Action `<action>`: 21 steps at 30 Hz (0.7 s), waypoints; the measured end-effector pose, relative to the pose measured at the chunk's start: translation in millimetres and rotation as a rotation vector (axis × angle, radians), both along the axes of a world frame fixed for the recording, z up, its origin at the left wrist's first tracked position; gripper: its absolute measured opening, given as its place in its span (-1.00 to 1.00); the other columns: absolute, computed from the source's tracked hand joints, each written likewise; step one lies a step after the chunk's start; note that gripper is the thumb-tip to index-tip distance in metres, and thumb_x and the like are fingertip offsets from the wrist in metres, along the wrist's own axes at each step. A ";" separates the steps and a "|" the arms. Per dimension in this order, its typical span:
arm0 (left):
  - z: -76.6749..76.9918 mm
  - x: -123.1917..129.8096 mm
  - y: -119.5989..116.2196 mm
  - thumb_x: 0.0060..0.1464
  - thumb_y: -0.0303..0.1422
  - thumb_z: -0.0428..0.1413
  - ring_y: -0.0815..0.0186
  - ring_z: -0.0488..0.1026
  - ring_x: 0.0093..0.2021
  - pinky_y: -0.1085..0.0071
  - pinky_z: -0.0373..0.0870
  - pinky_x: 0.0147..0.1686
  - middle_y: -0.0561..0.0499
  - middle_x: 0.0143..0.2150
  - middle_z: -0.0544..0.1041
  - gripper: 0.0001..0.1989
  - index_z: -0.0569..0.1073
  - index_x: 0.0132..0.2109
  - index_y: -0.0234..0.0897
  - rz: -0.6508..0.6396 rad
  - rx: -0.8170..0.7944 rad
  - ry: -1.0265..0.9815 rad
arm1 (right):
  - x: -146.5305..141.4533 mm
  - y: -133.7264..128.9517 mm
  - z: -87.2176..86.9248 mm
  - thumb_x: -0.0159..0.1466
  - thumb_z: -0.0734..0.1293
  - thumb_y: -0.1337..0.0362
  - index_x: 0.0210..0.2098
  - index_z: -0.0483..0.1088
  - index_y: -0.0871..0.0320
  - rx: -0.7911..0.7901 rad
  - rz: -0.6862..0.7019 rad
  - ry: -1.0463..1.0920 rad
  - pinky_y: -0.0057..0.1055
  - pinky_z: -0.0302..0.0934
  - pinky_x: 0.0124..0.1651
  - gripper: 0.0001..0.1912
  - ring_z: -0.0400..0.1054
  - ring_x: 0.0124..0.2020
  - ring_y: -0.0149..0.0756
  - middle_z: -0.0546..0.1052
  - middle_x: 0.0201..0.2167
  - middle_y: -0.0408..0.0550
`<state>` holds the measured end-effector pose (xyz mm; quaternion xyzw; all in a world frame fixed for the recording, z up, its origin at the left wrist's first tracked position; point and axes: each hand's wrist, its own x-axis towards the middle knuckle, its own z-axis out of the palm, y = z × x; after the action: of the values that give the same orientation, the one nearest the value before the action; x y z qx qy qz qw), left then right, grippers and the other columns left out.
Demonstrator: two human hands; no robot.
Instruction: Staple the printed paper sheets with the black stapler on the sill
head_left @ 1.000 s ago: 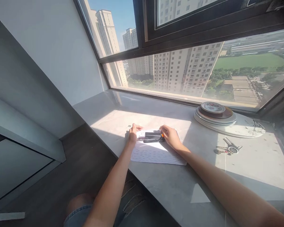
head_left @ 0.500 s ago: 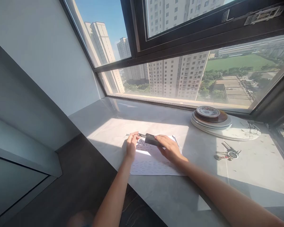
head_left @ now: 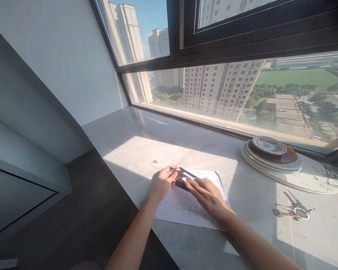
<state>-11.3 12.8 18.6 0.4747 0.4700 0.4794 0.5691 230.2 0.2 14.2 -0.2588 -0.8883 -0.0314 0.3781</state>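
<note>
A black stapler (head_left: 183,183), partly hidden by my fingers, is between my two hands above printed sheets of paper (head_left: 186,213). Its long narrow parts stand apart, with a dark bar slanting up at the top. My left hand (head_left: 165,183) is closed, thumb and fingers pinching the stapler's left end. Across its right part lies my right hand (head_left: 207,195), with fingers wrapped over it. Whether a small piece is also between the left fingertips is hidden. A small grey strip (head_left: 154,161) lies on the counter beyond my left hand.
On the right stands a stack of plates (head_left: 270,157) on a large oval board (head_left: 323,178). Nearer lies a metal corkscrew-like tool with a round ring (head_left: 301,213). The marble counter (head_left: 121,165) ends at a front edge on the left; windows rise behind.
The stapler has turned in my hands, and its narrow parts now show spread apart. My left hand has closed in nearer to my right. The view has shifted, so the counter things appear lower.
</note>
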 end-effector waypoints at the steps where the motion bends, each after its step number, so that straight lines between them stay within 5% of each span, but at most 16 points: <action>1: 0.0 0.8 0.7 0.28 -0.14 0.23 0.06 0.71 -0.07 0.14 0.66 -0.06 -0.21 -0.02 0.71 -0.68 0.54 0.08 -0.20 0.012 0.013 -0.032 | -0.8 0.8 -1.6 0.52 0.20 0.46 0.43 0.41 -0.13 0.010 -0.052 0.063 -0.11 0.51 0.02 -0.40 0.59 0.06 -0.06 0.68 0.18 -0.07; 3: 1.2 1.6 1.9 0.23 -0.11 0.31 0.05 0.72 -0.11 0.11 0.66 -0.03 -0.18 -0.10 0.72 -0.66 0.56 0.03 -0.20 0.115 0.070 -0.072 | -2.4 3.8 -3.6 0.48 0.29 0.44 0.28 0.54 -0.11 -0.056 -0.160 0.217 -0.14 0.53 -0.07 -0.51 0.61 -0.05 -0.08 0.74 0.03 -0.08; 6: 5.9 0.1 1.7 0.28 -0.08 0.29 0.08 0.72 -0.21 0.15 0.68 -0.14 -0.18 -0.11 0.73 -0.70 0.58 -0.05 -0.20 0.411 0.208 -0.005 | -3.1 10.8 -2.2 0.41 0.47 0.17 0.03 0.65 -0.01 -0.353 -0.308 0.429 -0.22 0.50 -0.32 -0.78 0.61 -0.25 -0.07 0.75 -0.15 -0.01; 8: 9.1 -1.5 0.0 0.34 -0.11 0.24 0.13 0.71 -0.28 0.22 0.67 -0.25 -0.18 -0.10 0.74 -0.73 0.61 -0.06 -0.22 0.537 0.280 0.070 | -3.5 14.7 0.5 0.32 0.53 0.01 -0.06 0.67 0.03 -0.563 -0.345 0.497 -0.20 0.50 -0.36 -0.70 0.61 -0.32 -0.04 0.74 -0.19 0.03; 14: 8.4 -1.1 -7.2 0.23 -0.16 0.34 0.34 0.54 -0.55 0.40 0.51 -0.45 0.01 -0.35 0.69 -0.77 0.72 -0.11 -0.23 0.488 0.390 0.248 | -8.6 16.6 8.7 0.24 0.55 -0.07 -0.14 0.65 0.05 -0.880 -0.181 0.317 -0.11 0.52 -0.13 -0.64 0.63 -0.23 -0.01 0.74 -0.19 -0.03; 17: 7.7 0.8 -9.4 0.25 -0.10 0.33 0.32 0.53 -0.51 0.43 0.43 -0.50 0.00 -0.41 0.66 -0.71 0.72 -0.23 -0.25 0.311 0.469 0.290 | -7.8 16.5 13.7 0.41 0.39 -0.13 -0.15 0.63 0.03 -0.757 -0.124 0.322 -0.06 0.47 0.02 -0.62 0.60 -0.09 0.00 0.72 -0.15 0.00; 21: 9.7 2.4 -10.3 0.35 -0.02 0.26 0.30 0.49 -0.43 0.38 0.42 -0.38 0.00 -0.45 0.61 -0.58 0.68 -0.35 -0.22 0.169 0.689 0.378 | -6.9 15.1 14.5 0.52 0.32 -0.06 0.04 0.59 0.01 -0.355 -0.071 0.229 -0.01 0.38 0.09 -0.65 0.52 -0.02 0.00 0.69 -0.01 0.07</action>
<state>-8.9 2.4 28.3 0.6772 0.4156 0.5583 0.2385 223.3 15.3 28.7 -0.3544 -0.8215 0.1418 0.4236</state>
